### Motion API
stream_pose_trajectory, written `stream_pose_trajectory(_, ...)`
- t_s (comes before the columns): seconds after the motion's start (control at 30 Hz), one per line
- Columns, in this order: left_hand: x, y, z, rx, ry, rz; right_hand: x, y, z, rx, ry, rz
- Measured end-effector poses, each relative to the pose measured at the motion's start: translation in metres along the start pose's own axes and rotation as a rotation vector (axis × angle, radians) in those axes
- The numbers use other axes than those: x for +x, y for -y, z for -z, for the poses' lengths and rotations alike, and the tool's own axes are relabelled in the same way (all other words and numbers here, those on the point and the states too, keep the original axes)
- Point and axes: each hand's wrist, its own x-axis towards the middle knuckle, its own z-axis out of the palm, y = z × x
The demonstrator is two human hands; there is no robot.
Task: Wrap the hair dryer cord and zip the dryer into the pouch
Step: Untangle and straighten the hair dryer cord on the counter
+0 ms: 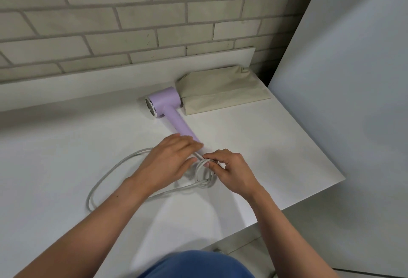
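Observation:
A lilac hair dryer [167, 106] lies flat on the white table [66, 156], its handle pointing toward me. Its pale grey cord [110, 168] runs from the handle's end, forms a small coil between my hands and trails off in one big loop to the left. My left hand [170, 160] covers the handle's end and grips the cord there. My right hand [229, 170] pinches the small coil from the right. A beige fabric pouch [223, 90] lies flat just behind and right of the dryer's head, touching it.
A brick wall [132, 13] with a low white ledge runs along the table's far side. A large white panel [353, 79] leans at the right. The table's right edge [320, 145] slants close to my right hand.

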Motion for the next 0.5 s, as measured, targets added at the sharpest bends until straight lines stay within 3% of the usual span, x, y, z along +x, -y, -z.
stream_pose_trajectory(0.27,0.004,-0.009,-0.009,0.064,-0.075,0.024,-0.001,-0.003,0.001,0.07,-0.039,-0.005)
stream_pose_trajectory(0.43,0.008,-0.008,0.004,0.083,-0.266,0.173,0.0,-0.004,0.005,0.134,-0.084,-0.034)
stream_pose_trajectory(0.5,0.01,-0.008,0.006,0.077,-0.27,0.246,0.001,-0.002,0.006,0.156,-0.106,-0.036)
